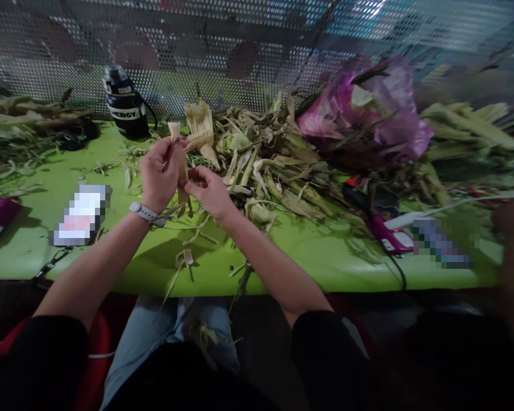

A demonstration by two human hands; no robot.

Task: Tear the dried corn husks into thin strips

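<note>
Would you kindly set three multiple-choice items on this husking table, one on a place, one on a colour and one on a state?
1. Where does the black bottle stand?
A. at the table's far edge, left of the husk pile
B. in the person's lap
C. on the pink bag

2. What colour is the table top?
A. white
B. bright green
C. dark blue

3. How is the pale husk piece held?
A. lying loose on the table
B. in the right hand alone
C. in both hands, raised above the table

Answers: 1 A, it stands by the perforated screen, left of the husk pile. 2 B, bare green shows around the husks. 3 C, the left hand and right hand both close on it.
</note>
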